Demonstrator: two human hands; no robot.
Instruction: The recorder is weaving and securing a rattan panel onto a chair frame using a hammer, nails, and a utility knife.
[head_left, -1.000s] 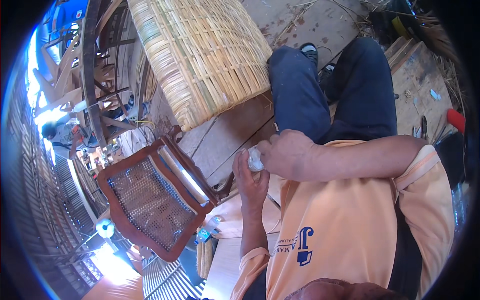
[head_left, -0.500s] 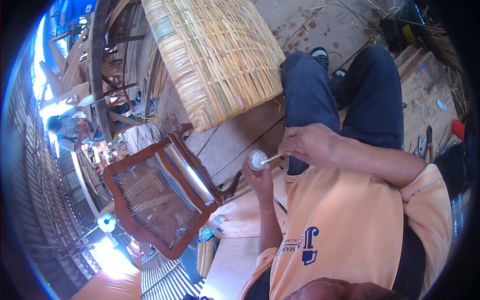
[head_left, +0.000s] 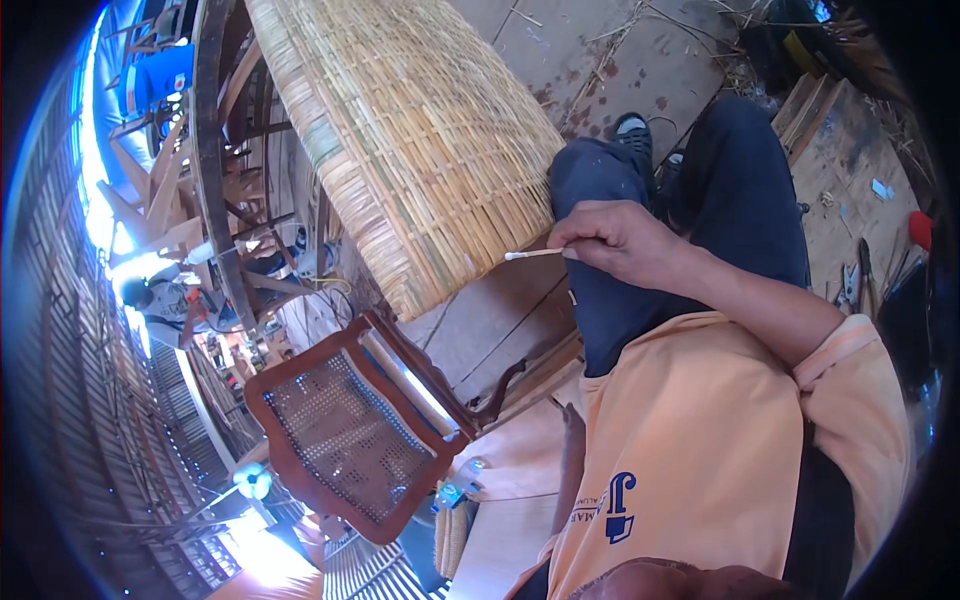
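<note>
My right hand [head_left: 628,240] is closed in a pinch around a thin wooden stick [head_left: 538,252] with white stuff on its tip. The stick points left, its tip close to the lower edge of a large woven rattan panel [head_left: 420,140]. Behind my right hand is my knee in dark trousers. Of my left arm [head_left: 571,455] only the forearm shows, low beside my shirt; the hand itself is hidden. The small white-filled round container seen earlier cannot be seen.
Left of me stands a brown wooden chair [head_left: 285,395] with a cane mesh panel. Pliers [head_left: 865,275] and other tools lie on a board at my right. A plastic bottle [head_left: 450,495] stands below the chair. Another person [head_left: 180,305] is at the far left.
My right hand has moved up and away with the stick, toward the rattan panel's edge. My left hand with the round container has dropped out of sight. The view has shifted somewhat.
</note>
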